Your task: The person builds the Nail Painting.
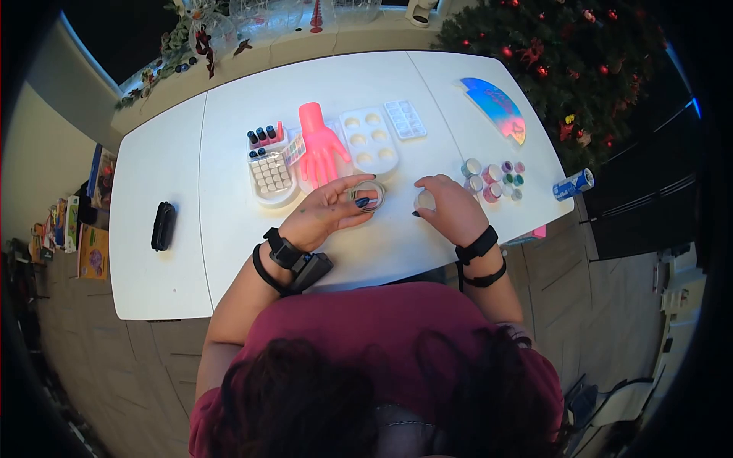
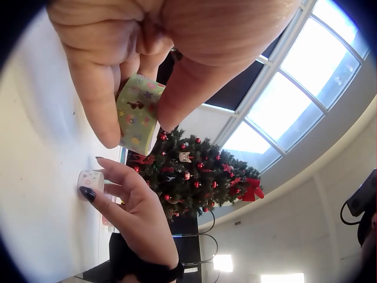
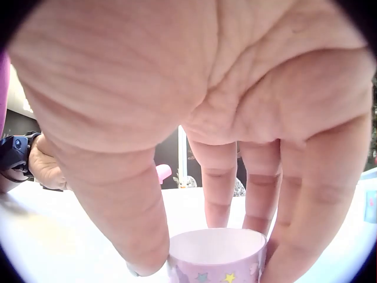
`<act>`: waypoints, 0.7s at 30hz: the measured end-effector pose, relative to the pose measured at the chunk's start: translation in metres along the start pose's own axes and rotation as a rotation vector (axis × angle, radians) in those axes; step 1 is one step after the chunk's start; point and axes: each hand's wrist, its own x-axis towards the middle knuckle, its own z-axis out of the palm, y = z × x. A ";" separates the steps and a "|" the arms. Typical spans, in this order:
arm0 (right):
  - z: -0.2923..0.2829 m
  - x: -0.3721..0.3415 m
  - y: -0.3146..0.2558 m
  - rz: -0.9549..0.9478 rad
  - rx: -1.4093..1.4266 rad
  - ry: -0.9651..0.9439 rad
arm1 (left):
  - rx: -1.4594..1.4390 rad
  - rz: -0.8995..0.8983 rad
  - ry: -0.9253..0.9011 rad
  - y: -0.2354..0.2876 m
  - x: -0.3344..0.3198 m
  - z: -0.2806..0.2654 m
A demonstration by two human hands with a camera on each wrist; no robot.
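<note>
Head view high, facing down, wrist views close beneath palms, all sharing hands

The lower part of the purple cup drops past the bottom edge of the right wrist view, and the right hand's fingers hide some of its side. We lose parts of the green container behind the left hand, and cannot make out what its opening shows in the head view. The print on the blue can is too small for us to read, as are any markings on the small jars at right. The top edge cuts off the Christmas tree at far right.
</note>
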 end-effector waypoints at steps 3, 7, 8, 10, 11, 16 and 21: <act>0.001 0.000 -0.001 0.001 0.027 -0.003 | 0.025 0.012 -0.003 0.002 0.000 0.001; -0.008 0.000 -0.024 -0.116 0.101 0.154 | 0.110 0.015 -0.038 0.006 -0.001 0.005; -0.012 0.001 -0.032 -0.186 0.165 0.246 | 0.184 0.007 -0.075 0.007 -0.002 0.007; -0.012 0.002 -0.033 -0.299 0.237 0.245 | 0.177 0.006 -0.091 0.006 -0.003 0.007; -0.013 0.002 -0.033 -0.411 0.308 0.247 | 0.172 0.005 -0.108 0.006 -0.003 0.008; -0.011 0.005 -0.034 -0.574 0.156 0.256 | 0.168 -0.022 -0.111 0.009 -0.004 0.011; -0.006 0.003 -0.037 -0.539 0.175 0.245 | 0.176 -0.014 -0.181 0.006 -0.001 0.004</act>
